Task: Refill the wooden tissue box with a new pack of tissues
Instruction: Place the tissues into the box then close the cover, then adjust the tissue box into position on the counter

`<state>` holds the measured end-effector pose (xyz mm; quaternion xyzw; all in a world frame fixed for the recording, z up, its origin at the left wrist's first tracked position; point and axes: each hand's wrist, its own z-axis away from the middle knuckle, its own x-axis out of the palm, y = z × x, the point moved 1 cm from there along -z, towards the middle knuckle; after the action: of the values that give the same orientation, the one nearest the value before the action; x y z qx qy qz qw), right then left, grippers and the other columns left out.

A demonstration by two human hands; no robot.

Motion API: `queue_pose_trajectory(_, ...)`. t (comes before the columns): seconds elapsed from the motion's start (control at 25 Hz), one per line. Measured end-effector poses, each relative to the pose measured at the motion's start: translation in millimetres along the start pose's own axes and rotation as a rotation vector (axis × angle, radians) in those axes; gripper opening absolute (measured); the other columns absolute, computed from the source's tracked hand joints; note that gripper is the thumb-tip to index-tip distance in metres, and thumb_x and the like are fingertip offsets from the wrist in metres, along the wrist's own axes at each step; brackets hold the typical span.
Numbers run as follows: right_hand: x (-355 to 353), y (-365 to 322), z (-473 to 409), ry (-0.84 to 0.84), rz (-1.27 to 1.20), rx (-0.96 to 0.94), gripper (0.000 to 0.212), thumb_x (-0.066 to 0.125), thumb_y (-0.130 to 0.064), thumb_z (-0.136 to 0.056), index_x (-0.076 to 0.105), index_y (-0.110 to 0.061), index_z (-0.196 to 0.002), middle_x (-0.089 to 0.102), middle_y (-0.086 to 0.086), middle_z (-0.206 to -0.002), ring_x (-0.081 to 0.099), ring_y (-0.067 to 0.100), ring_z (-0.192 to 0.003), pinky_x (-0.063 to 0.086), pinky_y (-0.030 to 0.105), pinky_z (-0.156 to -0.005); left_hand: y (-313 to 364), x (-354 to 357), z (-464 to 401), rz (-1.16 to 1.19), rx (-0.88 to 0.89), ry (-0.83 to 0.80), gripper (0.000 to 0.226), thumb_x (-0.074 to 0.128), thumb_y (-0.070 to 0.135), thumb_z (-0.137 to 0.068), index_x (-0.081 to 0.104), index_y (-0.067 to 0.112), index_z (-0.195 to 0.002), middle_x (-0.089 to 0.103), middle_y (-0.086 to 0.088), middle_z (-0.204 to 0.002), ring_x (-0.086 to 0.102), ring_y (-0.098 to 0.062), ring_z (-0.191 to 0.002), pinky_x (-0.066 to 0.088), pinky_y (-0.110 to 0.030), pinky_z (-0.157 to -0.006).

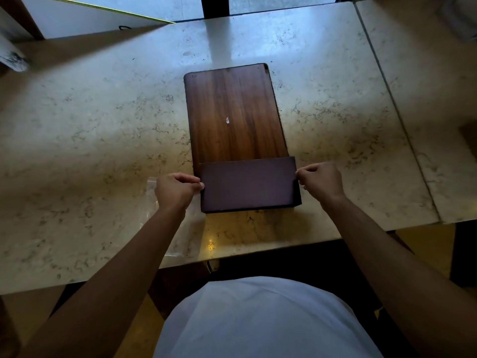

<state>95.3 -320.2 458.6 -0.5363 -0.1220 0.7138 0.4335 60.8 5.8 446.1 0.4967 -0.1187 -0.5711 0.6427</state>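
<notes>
The wooden tissue box (232, 112) lies flat on the marble table (90, 125), its long side pointing away from me. A small white fleck sits on its brown top face. A dark flat panel (247, 184) overlaps the box's near end and sticks out toward me. My left hand (175, 189) pinches the panel's left edge, and my right hand (321, 182) pinches its right edge. No tissues show; the inside of the box is hidden.
A crumpled clear plastic wrapper (152, 200) lies on the table under my left hand and wrist. A white board (77, 19) leans at the back left. A second marble slab (426, 73) adjoins on the right. The table's front edge is just below the panel.
</notes>
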Motion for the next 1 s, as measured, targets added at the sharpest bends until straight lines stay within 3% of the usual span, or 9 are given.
queue_pose_trajectory(0.12, -0.4, -0.8, 4.2, -0.010, 0.101, -0.057, 0.024, 0.063, -0.015, -0.085, 0.080, -0.004, -0.073, 0.073, -0.009, -0.067, 0.073, 0.017, -0.070, 0.062, 0.042, -0.069, -1.6, 1.2, -3.0, 0.014, -0.018, -0.020, 0.021, 0.087, -0.005, -0.068, 0.075, 0.011, -0.073, 0.077, -0.013, -0.088, 0.075, -0.026, -0.085, 0.064, -0.042, -0.079)
queue_pose_trajectory(0.24, -3.0, 1.1, -1.9, -0.029, 0.018, -0.009, 0.032, 0.061, -0.025, -0.090, 0.078, -0.001, -0.079, 0.077, 0.004, -0.074, 0.074, 0.024, -0.072, 0.062, 0.045, -0.072, -1.7, 5.9, -9.5, 0.000, -0.085, -0.096, 0.020, 0.080, 0.001, -0.078, 0.070, 0.010, -0.093, 0.073, -0.018, -0.104, 0.071, -0.026, -0.088, 0.062, -0.038, -0.073)
queue_pose_trajectory(0.32, -3.2, -1.7, -7.9, -0.118, -0.194, 0.164, 0.041, 0.058, -0.037, -0.097, 0.076, 0.000, -0.095, 0.077, 0.011, -0.085, 0.071, 0.027, -0.074, 0.061, 0.043, -0.071, 1.3, 12.4, -9.7, 0.006, -0.200, -0.200, 0.030, 0.073, 0.020, -0.089, 0.064, 0.005, -0.112, 0.069, -0.019, -0.115, 0.068, -0.023, -0.089, 0.057, -0.032, -0.059)
queue_pose_trajectory(0.4, -1.6, -5.1, -11.9, -0.307, -0.299, 0.351, 0.058, 0.047, -0.056, -0.100, 0.070, -0.004, -0.110, 0.071, 0.010, -0.094, 0.068, 0.026, -0.082, 0.057, 0.037, -0.065, 6.9, 17.7, -8.6, -0.040, -0.312, -0.309, 0.052, 0.062, 0.049, -0.093, 0.057, 0.008, -0.126, 0.067, -0.009, -0.111, 0.065, -0.020, -0.090, 0.051, -0.032, -0.056)
queue_pose_trajectory(0.48, -1.1, -11.1, -15.8, -0.459, -0.267, 0.447, 0.068, 0.032, -0.070, -0.098, 0.066, -0.011, -0.101, 0.070, 0.011, -0.100, 0.069, 0.027, -0.088, 0.054, 0.036, -0.062, 16.5, 20.7, -9.3, -0.115, -0.411, -0.386, 0.068, 0.046, 0.073, -0.090, 0.056, 0.014, -0.123, 0.063, -0.006, -0.104, 0.063, -0.023, -0.092, 0.050, -0.035, -0.061)
queue_pose_trajectory(0.6, -2.0, -24.0, -21.7, -0.508, -0.240, 0.474, 0.075, 0.024, -0.076, -0.095, 0.063, -0.012, -0.090, 0.069, 0.013, -0.098, 0.070, 0.029, -0.086, 0.055, 0.032, -0.053, 31.1, 22.4, -13.2, -0.190, -0.493, -0.424, 0.087, 0.028, 0.087, -0.083, 0.058, 0.008, -0.106, 0.063, -0.016, -0.103, 0.064, -0.032, -0.092, 0.053, -0.036, -0.059)
queue_pose_trajectory(0.72, -6.2, -33.8, -25.6, -0.483, -0.249, 0.403, 0.073, 0.023, -0.076, -0.095, 0.063, -0.015, -0.087, 0.069, 0.012, -0.097, 0.069, 0.028, -0.086, 0.055, 0.032, -0.053, 45.7, 22.1, -13.8, -0.157, -0.457, -0.410, 0.090, 0.024, 0.086, -0.084, 0.060, 0.007, -0.104, 0.065, -0.017, -0.103, 0.065, -0.032, -0.091, 0.053, -0.037, -0.058)
queue_pose_trajectory(0.84, -17.2, -37.6, -33.7, -0.349, -0.421, 0.347, 0.075, 0.026, -0.075, -0.095, 0.066, -0.013, -0.091, 0.072, 0.012, -0.099, 0.069, 0.026, -0.090, 0.054, 0.035, -0.064, 60.0, 9.5, -13.9, 0.071, -0.394, -0.357, 0.082, 0.028, 0.078, -0.088, 0.066, 0.007, -0.103, 0.071, -0.018, -0.104, 0.069, -0.032, -0.096, 0.058, -0.039, -0.062)
queue_pose_trajectory(1.0, -23.1, -30.1, -18.7, -0.046, -0.632, 0.208, 0.051, 0.056, -0.060, -0.091, 0.072, -0.012, -0.089, 0.078, 0.000, -0.081, 0.074, 0.017, -0.082, 0.057, 0.029, -0.064, 53.0, -1.0, 10.3, 0.358, -0.231, -0.215, 0.042, 0.062, 0.044, -0.092, 0.069, 0.005, -0.107, 0.071, -0.018, -0.109, 0.070, -0.033, -0.102, 0.063, -0.039, -0.071)
